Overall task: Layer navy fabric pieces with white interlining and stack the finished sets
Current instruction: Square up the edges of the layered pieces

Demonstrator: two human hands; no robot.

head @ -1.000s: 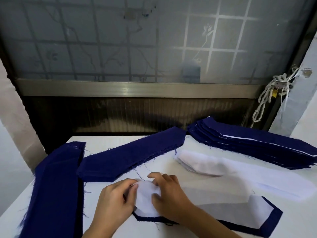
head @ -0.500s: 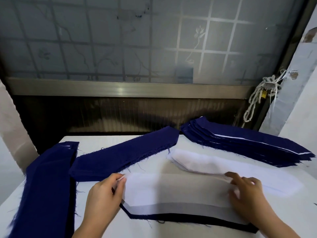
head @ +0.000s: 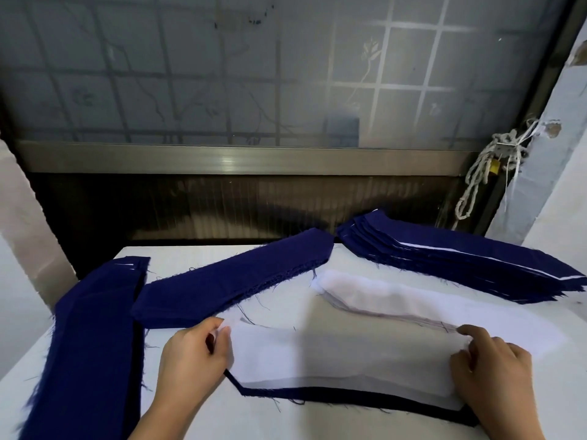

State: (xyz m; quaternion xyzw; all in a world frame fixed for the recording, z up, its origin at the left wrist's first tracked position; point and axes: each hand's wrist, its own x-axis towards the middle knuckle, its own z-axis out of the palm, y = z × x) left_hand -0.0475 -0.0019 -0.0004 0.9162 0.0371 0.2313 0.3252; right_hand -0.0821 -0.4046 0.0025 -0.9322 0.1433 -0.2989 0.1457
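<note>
A white interlining piece (head: 336,360) lies spread over a navy fabric piece (head: 349,396), whose dark edge shows along the near side. My left hand (head: 190,360) pinches the interlining's left end between thumb and fingers. My right hand (head: 495,369) holds its right end with curled fingers. A pile of white interlining (head: 381,300) lies just beyond. A navy pile (head: 235,281) sits at centre-left, another navy stack (head: 92,338) lies at the far left, and a stack of layered sets (head: 460,262) is at the back right.
The white table (head: 286,420) ends at a dark gap below a frosted window (head: 254,74). A knotted rope (head: 495,166) hangs at the right by a pale wall. Bare table shows in front of the piece I hold.
My right hand slid from beside the left hand to the right end of the interlining, spreading it flat over the navy piece. My left hand stayed pinching the left end.
</note>
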